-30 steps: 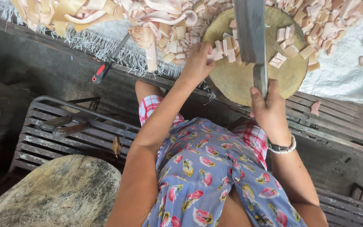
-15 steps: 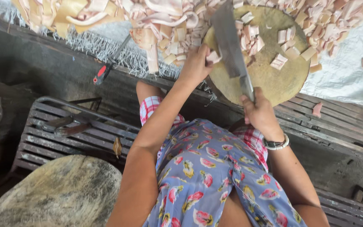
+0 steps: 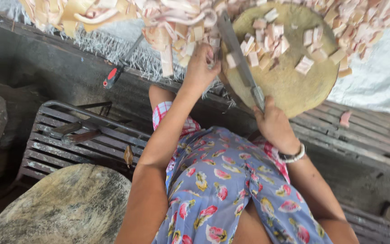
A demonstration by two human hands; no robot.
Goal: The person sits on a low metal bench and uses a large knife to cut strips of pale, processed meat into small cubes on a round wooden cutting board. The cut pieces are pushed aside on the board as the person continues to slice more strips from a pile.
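the right hand [image 3: 274, 124] grips the long steel cleaver [image 3: 238, 56], blade angled up-left over the round wooden chopping block [image 3: 294, 90], beside the left hand [image 3: 201, 68] pinching pale strips [image 3: 177, 27].

round wooden chopping block [image 3: 294, 90] carries pale cut cubes [image 3: 267, 43].

Both arms outstretched, left hand [image 3: 200, 68] fingers curled downward, right hand [image 3: 274, 124] fisted tight.
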